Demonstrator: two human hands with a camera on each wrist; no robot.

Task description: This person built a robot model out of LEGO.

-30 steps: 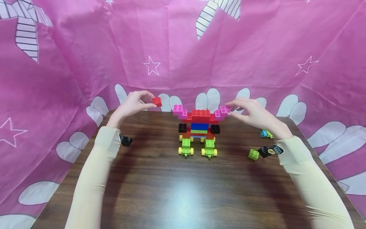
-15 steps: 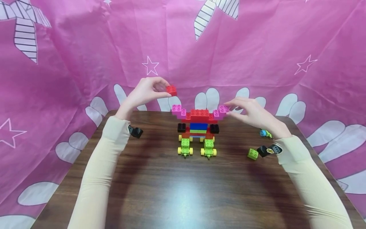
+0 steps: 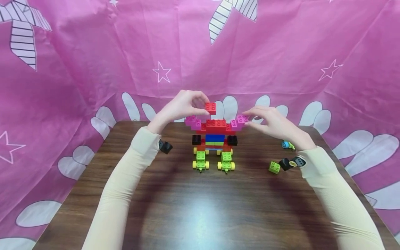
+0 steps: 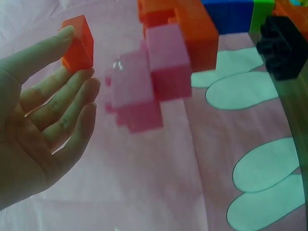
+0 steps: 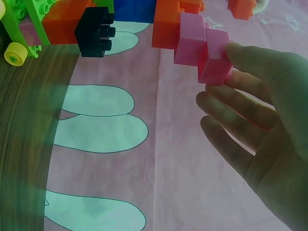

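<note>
While pinched between thumb and fingertips of the left hand (image 3: pixel 182 106), a small red brick (image 3: pixel 210 108) hangs just above the red top row of the block figure (image 3: pixel 214 140), which stands near the far edge of the bench (image 3: pixel 200 208), midway between its far corners. Grip of the right hand (image 3: pixel 272 123): thumb and fingertips closed on the pink stepped arm (image 3: pixel 240 121) at the figure's right, apparently steadying it. Step in hand, by the look of it: bringing the brick over the top studs; next move calls for squaring it to the studs and pressing down against the steadying hand. From the left wrist, seen closely: brick (image 4: pixel 78 42) at the fingertips, apart from the left pink arm (image 4: pixel 147 77). From the right wrist: fingertip contact on the pink arm (image 5: pixel 204 48). Only from the head view: loose green brick (image 3: pixel 274 167) toward the right edge.
</note>
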